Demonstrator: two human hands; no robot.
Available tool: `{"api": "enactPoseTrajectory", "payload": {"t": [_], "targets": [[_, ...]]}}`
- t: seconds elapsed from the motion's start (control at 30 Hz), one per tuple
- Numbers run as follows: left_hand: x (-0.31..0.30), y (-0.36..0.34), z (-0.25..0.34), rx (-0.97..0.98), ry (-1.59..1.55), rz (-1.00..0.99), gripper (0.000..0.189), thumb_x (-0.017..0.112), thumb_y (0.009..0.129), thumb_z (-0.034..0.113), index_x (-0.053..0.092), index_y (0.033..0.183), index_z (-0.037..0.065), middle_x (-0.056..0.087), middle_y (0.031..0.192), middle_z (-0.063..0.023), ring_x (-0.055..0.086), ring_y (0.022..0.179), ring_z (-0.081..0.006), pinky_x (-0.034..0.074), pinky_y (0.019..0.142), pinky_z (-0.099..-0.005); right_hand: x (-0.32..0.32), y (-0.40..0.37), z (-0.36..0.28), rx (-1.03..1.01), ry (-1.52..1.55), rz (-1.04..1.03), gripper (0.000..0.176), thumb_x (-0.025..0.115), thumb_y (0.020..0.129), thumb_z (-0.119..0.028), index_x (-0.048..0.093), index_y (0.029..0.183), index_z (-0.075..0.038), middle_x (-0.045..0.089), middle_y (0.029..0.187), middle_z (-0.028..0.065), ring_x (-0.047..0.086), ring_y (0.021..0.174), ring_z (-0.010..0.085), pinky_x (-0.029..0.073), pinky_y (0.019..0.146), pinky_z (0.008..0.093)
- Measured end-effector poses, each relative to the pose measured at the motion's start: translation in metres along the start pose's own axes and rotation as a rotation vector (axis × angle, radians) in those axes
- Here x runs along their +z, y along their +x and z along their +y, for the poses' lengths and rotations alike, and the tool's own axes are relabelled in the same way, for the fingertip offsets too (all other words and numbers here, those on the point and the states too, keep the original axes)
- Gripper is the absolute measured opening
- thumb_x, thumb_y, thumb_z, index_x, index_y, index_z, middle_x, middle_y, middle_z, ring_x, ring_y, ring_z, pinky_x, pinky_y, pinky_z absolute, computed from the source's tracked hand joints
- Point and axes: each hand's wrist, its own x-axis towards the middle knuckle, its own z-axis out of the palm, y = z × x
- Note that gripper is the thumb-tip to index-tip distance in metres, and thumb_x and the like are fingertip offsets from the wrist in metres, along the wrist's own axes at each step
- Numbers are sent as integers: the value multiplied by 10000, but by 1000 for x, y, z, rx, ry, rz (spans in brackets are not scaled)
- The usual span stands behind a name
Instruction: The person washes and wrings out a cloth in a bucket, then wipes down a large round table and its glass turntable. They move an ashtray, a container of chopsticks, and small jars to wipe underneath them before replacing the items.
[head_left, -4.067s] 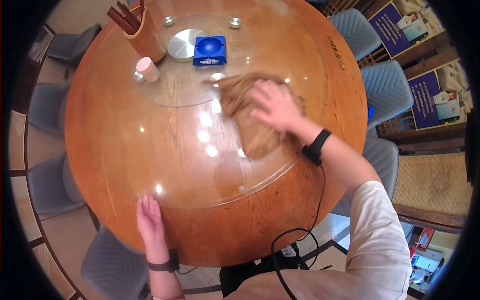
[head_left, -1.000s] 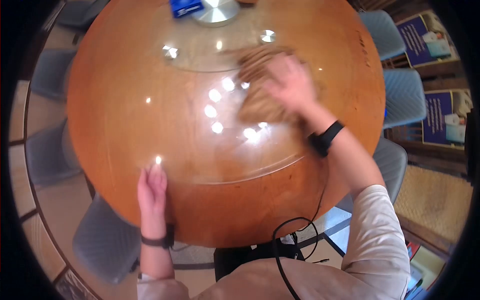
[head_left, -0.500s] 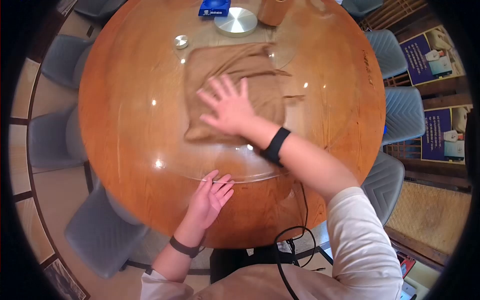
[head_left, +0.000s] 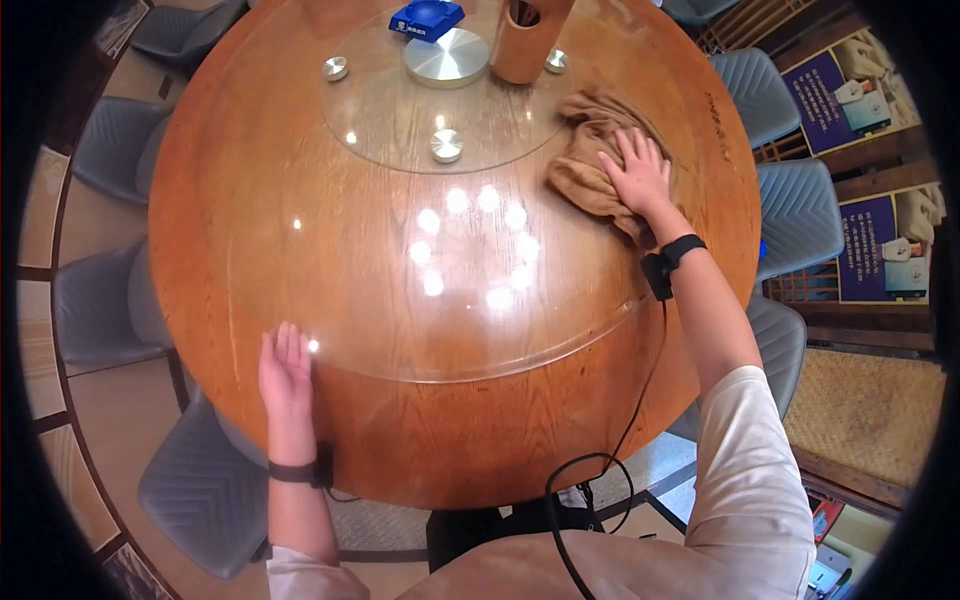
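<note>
My right hand (head_left: 640, 180) lies on a bunched brown cloth (head_left: 590, 180), its fingers spread over the folds. Under the cloth is the right part of a glass turntable (head_left: 390, 320) on a round wooden table (head_left: 440, 450). My left hand (head_left: 287, 372) is at the left front of the turntable's edge, palm turned up and fingers stretched out, with nothing in it. Each wrist wears a black band.
Toward the back stand a blue box-like ashtray (head_left: 427, 18), a round metal disc (head_left: 448, 58) and a wooden holder (head_left: 530, 40). Small metal knobs (head_left: 447, 146) sit around them. Grey chairs (head_left: 800, 220) ring the table. A black cable (head_left: 640, 405) hangs from my right wrist.
My right hand has pushed the cloth from the middle to the right, and the cloth went from spread flat to crumpled. My left hand has moved left.
</note>
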Motion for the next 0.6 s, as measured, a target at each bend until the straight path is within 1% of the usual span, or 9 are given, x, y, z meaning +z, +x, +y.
{"api": "enactPoseTrajectory", "payload": {"t": [0.03, 0.1, 0.17, 0.2, 0.27, 0.37, 0.47, 0.53, 0.6], "targets": [[16, -24, 3, -22, 29, 12, 235, 520, 1050, 243, 569, 1136, 30, 674, 1095, -91, 663, 1031, -231, 567, 899, -345, 0, -6, 3, 55, -5, -3, 775, 381, 950, -689, 271, 1585, -257, 152, 1670, 101, 124, 1535, 336, 86, 1196, 629], [-1, -42, -14, -278, -6, -257, 249, 511, 1052, 244, 568, 1155, 24, 668, 1078, -97, 663, 1007, -232, 570, 903, -365, 5, -22, -6, 92, -6, -6, 763, 377, 952, -678, 239, 1592, -285, 130, 1670, 135, 103, 1533, 382, 66, 1177, 672], [20, -101, -43, -430, 74, -263, 233, 536, 1018, 196, 597, 1114, -8, 701, 1060, -148, 693, 988, -237, 584, 883, -364, 9, -54, -37, -109, -71, 24, 719, 452, 937, -605, 270, 1576, -330, 168, 1656, 159, 146, 1511, 433, 104, 1139, 727], [22, -118, -61, -546, 97, -291, 233, 534, 1025, 223, 600, 1123, 23, 698, 1082, -147, 690, 1008, -257, 582, 878, -368, 11, -73, -55, -254, -77, 66, 721, 490, 919, -574, 298, 1566, -320, 198, 1643, 169, 168, 1499, 449, 124, 1125, 742], [37, -148, -90, -677, 153, -268, 277, 480, 1058, 310, 559, 1222, 101, 646, 1225, -158, 626, 1163, -324, 520, 997, -431, -1, -112, -98, -478, -13, 33, 703, 501, 920, -575, 342, 1551, -309, 213, 1637, 176, 180, 1494, 453, 119, 1112, 756], [58, -160, -112, -567, 155, -306, 308, 454, 1068, 344, 525, 1247, 103, 626, 1258, -155, 600, 1200, -330, 492, 1028, -454, -10, -153, -141, -781, 138, -86, 691, 537, 917, -600, 390, 1529, -316, 199, 1641, 172, 143, 1507, 448, 103, 1123, 751], [67, -145, -111, -368, 173, -273, 258, 486, 1063, 332, 520, 1173, 101, 652, 1177, -140, 644, 1109, -312, 528, 964, -445, -17, -152, -154, -905, 241, -30, 667, 515, 925, -615, 407, 1517, -327, 269, 1619, 153, 253, 1480, 410, 177, 1112, 723], [51, -117, -87, -244, 267, -261, 211, 519, 1056, 307, 516, 1090, 99, 666, 1097, -136, 671, 1031, -295, 551, 912, -436, -16, -133, -144, -762, 190, 2, 653, 508, 927, -617, 424, 1505, -323, 305, 1601, 154, 295, 1458, 404, 216, 1103, 703], [52, -99, -62, -193, 251, -126, 204, 543, 1047, 300, 499, 1015, 103, 674, 957, -94, 691, 901, -269, 580, 818, -408, -19, -107, -119, -573, 98, 20, 639, 494, 935, -615, 437, 1496, -314, 329, 1587, 163, 313, 1448, 406, 235, 1101, 686]]}}
